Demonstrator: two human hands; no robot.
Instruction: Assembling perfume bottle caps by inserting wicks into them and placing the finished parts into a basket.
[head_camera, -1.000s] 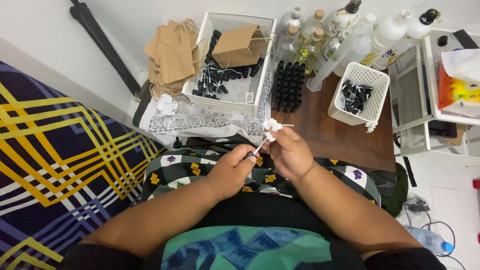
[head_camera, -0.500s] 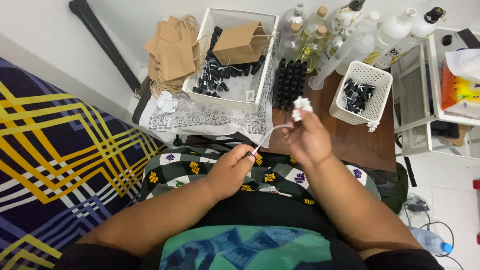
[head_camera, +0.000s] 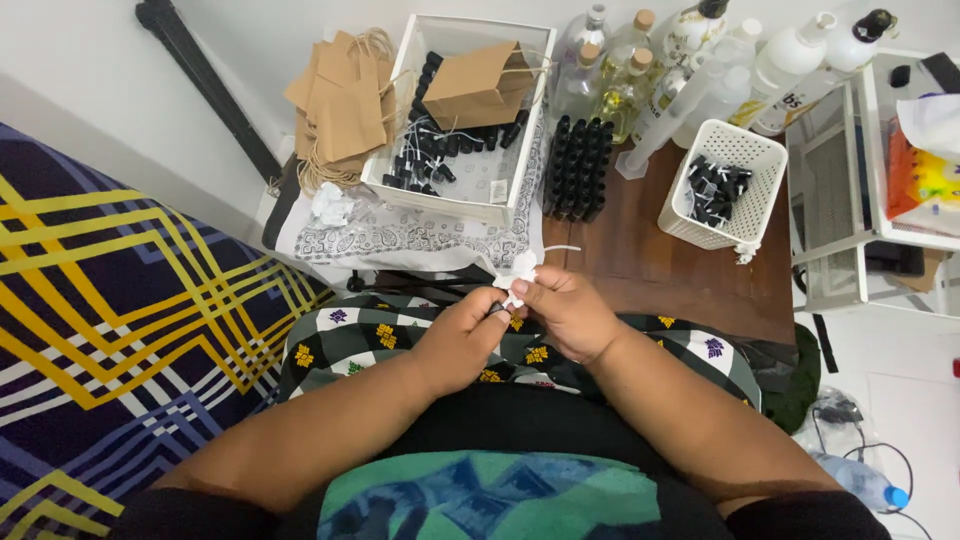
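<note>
Both grips above dark wooden table (head_camera: 660, 270)

— Where is the right hand (head_camera: 570, 315) now, compared with half a second ago?

— Back down and in. Then it is raised toward the block of small black bottles, well apart from the left hand (head_camera: 462, 335); now the two hands meet above the lap.

— And the thin white string?

— It is stretched taut between the hands then. Now only a short loop of it (head_camera: 560, 248) shows above the right hand.

— The small white paper tag?

— The small white paper tag (head_camera: 520, 272) rides up with the right hand earlier. Now it sits just at the fingers (head_camera: 535, 285) of both hands, much as it does a second ago.
</note>
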